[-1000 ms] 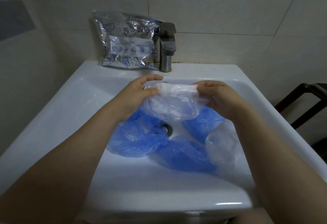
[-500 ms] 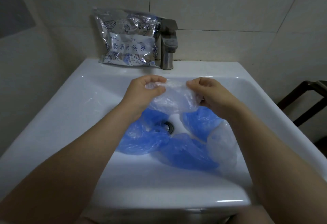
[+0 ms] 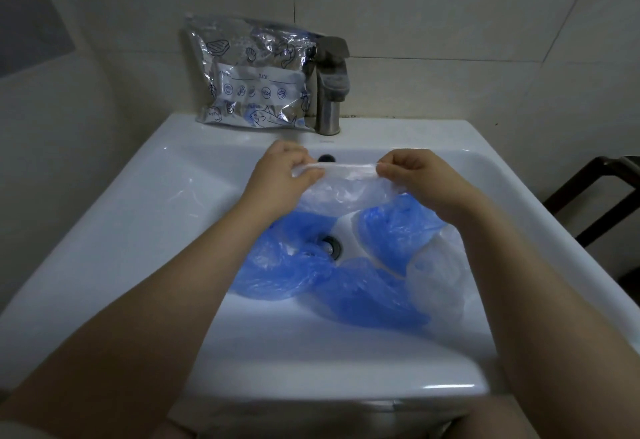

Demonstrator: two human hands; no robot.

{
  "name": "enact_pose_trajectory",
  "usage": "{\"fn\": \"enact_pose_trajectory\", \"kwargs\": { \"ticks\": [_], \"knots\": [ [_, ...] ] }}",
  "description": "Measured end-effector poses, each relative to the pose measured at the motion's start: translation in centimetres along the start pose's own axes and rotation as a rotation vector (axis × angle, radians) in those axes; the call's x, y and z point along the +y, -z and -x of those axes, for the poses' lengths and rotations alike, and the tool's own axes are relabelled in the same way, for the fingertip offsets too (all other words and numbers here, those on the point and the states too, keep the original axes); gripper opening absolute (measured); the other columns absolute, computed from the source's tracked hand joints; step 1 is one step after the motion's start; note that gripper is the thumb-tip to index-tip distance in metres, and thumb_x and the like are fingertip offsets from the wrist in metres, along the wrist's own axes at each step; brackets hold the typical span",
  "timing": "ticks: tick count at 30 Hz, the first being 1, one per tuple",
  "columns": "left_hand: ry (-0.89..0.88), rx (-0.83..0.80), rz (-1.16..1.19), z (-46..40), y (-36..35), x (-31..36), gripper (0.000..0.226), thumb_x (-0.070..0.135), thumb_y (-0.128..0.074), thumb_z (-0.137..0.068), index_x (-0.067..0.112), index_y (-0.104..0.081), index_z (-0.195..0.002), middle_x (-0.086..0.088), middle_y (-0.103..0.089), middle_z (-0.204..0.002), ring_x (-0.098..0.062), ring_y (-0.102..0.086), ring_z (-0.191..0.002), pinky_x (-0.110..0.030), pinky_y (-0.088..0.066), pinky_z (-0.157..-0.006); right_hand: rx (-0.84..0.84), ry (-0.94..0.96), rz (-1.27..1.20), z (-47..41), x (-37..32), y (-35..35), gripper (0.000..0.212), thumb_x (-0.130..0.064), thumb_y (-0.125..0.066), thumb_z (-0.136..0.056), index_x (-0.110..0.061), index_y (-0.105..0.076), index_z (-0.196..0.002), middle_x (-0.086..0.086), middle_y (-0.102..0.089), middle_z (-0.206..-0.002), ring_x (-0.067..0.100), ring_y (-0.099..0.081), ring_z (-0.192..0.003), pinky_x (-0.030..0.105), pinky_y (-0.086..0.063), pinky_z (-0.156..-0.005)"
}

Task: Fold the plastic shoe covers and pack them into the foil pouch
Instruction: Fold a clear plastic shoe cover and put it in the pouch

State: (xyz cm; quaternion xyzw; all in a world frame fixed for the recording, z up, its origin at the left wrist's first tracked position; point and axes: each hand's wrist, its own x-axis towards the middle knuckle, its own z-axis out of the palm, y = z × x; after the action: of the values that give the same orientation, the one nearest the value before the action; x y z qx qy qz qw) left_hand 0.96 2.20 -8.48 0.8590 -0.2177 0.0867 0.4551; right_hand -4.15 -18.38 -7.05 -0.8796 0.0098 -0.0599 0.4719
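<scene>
A: Hands first. What do they have?

B: Left hand (image 3: 282, 179) and right hand (image 3: 415, 180) each pinch one end of the clear shoe cover (image 3: 346, 185), fingers curled onto its upper edge. That edge runs taut between them, above the sink (image 3: 145, 203) basin, toward its back wall. The rest of the cover hangs below the pinched edge.

A: Other covers?

B: Blue shoe covers (image 3: 353, 286) lie crumpled in the basin, around and partly over the drain (image 3: 329, 244). One lobe left of the drain, one right of it, one nearer the front rim of the sink. A second clear cover (image 3: 440, 282) lies against the basin's right wall, touching the blue ones.

A: The pouch?

B: Foil pouch (image 3: 252, 78) stands on the sink's back ledge, leaning on the tiled wall, just left of the faucet (image 3: 330, 88) and touching it. Printed with food icons and a white label strip. Blue plastic shows through near its top and bottom. Whether its mouth is sealed, cannot tell.

A: Anything beside the sink?

B: A dark frame (image 3: 595, 196), to the sink's right, partly cut off.
</scene>
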Motion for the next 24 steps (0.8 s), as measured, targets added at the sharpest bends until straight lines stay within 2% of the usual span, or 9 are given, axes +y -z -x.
{"fn": "enact_pose_trajectory", "kwargs": {
  "ticks": [2, 5, 8, 10, 13, 16, 19, 21, 24],
  "knots": [
    [0.092, -0.123, 0.167, 0.3, 0.1, -0.1, 0.015, 0.017, -0.063, -0.087, 0.003, -0.065, -0.088, -0.008, -0.056, -0.083, -0.013, -0.048, -0.070, -0.021, -0.038, -0.064, 0.017, -0.020, -0.020, 0.0, 0.4, 0.2, 0.021, -0.019, -0.056, -0.091, -0.001, -0.066, -0.088, 0.012, -0.058, -0.078, 0.021, -0.048, -0.071, 0.032, -0.040, -0.068],
    [0.186, -0.208, 0.404, 0.3, 0.6, 0.0, 0.006, 0.012, -0.060, -0.088, 0.016, -0.059, -0.084, 0.004, -0.065, -0.063, -0.008, -0.049, -0.056, -0.017, -0.037, -0.050, 0.013, -0.031, -0.099, -0.1, 0.7, 0.3, 0.015, -0.010, -0.055, -0.091, -0.001, -0.065, -0.085, 0.008, -0.057, -0.073, 0.015, -0.050, -0.065, 0.027, -0.043, -0.067],
    [0.189, -0.254, 0.606, 0.1, 0.7, -0.1, 0.019, 0.005, -0.055, -0.089, 0.024, -0.059, -0.090, 0.005, -0.070, -0.068, -0.015, -0.059, -0.068, -0.021, -0.040, -0.056, -0.007, -0.033, -0.288, -0.1, 0.9, 0.5, 0.018, -0.001, -0.050, -0.092, -0.014, -0.060, -0.083, 0.005, -0.055, -0.069, 0.009, -0.051, -0.056, 0.020, -0.047, -0.060],
    [0.170, -0.270, 0.688, 0.2, 0.7, 0.0, 0.024, 0.001, -0.051, -0.090, 0.021, -0.063, -0.091, 0.009, -0.071, -0.074, -0.007, -0.066, -0.075, -0.019, -0.044, -0.066, -0.013, -0.032, -0.333, -0.1, 0.7, 0.7, 0.026, 0.003, -0.044, -0.093, -0.015, -0.058, -0.079, 0.004, -0.052, -0.067, 0.007, -0.048, -0.054, 0.019, -0.046, -0.055],
    [0.198, -0.232, 0.690, 0.4, 0.3, 0.3, 0.025, -0.003, -0.053, -0.088, 0.017, -0.068, -0.084, 0.013, -0.072, -0.079, -0.003, -0.066, -0.079, -0.018, -0.048, -0.080, 0.011, -0.078, -0.319, -0.2, 0.3, 0.2, 0.039, 0.009, -0.031, -0.090, -0.014, -0.057, -0.071, 0.003, -0.051, -0.069, 0.009, -0.045, -0.057, 0.018, -0.048, -0.054],
    [0.251, -0.197, 0.669, 0.4, 0.0, 0.4, 0.019, 0.002, -0.061, -0.084, 0.020, -0.069, -0.083, 0.013, -0.070, -0.075, -0.006, -0.061, -0.076, -0.026, -0.044, -0.084, 0.072, -0.162, -0.360, -0.2, -0.7, -0.5, 0.039, 0.004, -0.030, -0.090, -0.014, -0.057, -0.069, 0.001, -0.054, -0.066, 0.009, -0.048, -0.059, 0.019, -0.051, -0.058],
    [0.226, -0.221, 0.683, 0.4, 0.2, 0.4, 0.025, 0.001, -0.064, -0.081, 0.023, -0.067, -0.091, 0.012, -0.068, -0.079, -0.005, -0.060, -0.079, -0.023, -0.043, -0.086, 0.076, -0.139, -0.380, 0.0, -1.2, -0.4, 0.026, -0.012, -0.046, -0.094, -0.012, -0.059, -0.072, 0.000, -0.053, -0.063, 0.010, -0.047, -0.059, 0.024, -0.050, -0.064],
    [0.200, -0.236, 0.686, 0.3, 0.2, 0.4, 0.030, -0.003, -0.064, -0.079, 0.023, -0.067, -0.094, 0.010, -0.068, -0.082, -0.003, -0.060, -0.079, -0.020, -0.044, -0.088, 0.018, -0.067, -0.243, 0.2, -1.1, 0.1, 0.017, -0.023, -0.060, -0.089, -0.011, -0.061, -0.078, 0.000, -0.055, -0.071, 0.008, -0.051, -0.064, 0.022, -0.049, -0.063],
    [0.212, -0.212, 0.571, 0.3, 0.0, 0.3, 0.028, 0.000, -0.066, -0.079, 0.023, -0.067, -0.094, 0.007, -0.066, -0.088, -0.005, -0.058, -0.081, -0.016, -0.045, -0.083, -0.025, -0.019, -0.124, 0.4, -1.0, 0.7, 0.009, -0.011, -0.068, -0.082, -0.016, -0.064, -0.076, -0.007, -0.057, -0.066, 0.004, -0.051, -0.060, 0.016, -0.047, -0.057]
  ]
}}
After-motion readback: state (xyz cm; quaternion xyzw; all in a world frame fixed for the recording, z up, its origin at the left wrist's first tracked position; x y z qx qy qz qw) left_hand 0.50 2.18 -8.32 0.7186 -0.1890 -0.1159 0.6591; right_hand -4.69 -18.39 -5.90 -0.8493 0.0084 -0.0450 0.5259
